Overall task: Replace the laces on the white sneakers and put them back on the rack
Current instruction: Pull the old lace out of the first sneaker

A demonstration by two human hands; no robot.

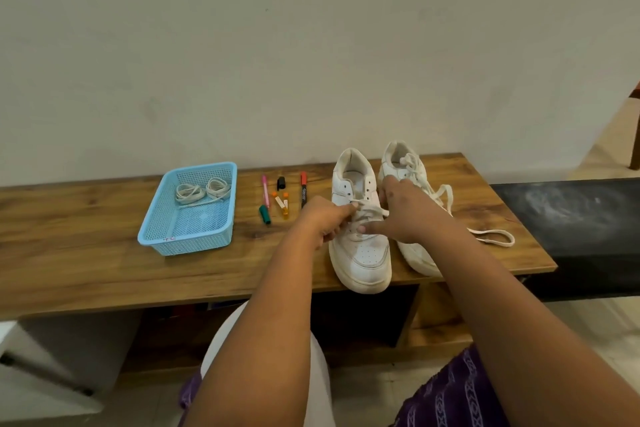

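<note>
Behind the wooden table point(104, 274) was a plain pale wall point(311, 45). Two white sneakers point(360, 253) stood side by side on the table, toes toward the person. The left hand point(325, 218) had its fingers point(349, 208) curled and pinched the lace point(372, 210) on the left sneaker. The right hand point(401, 211) reached over the same sneaker, fingers partly curled, thumb on the laces; I could not tell if it gripped anything. It hid part of the right sneaker point(415, 256), whose loose lace point(491, 237) trailed across the table. A blue basket point(152, 232) sat to the left with two lace bundles point(202, 191) inside. Between basket and sneakers lay two pens point(303, 189), two caps point(265, 214) and some small orange bits point(282, 203).
</note>
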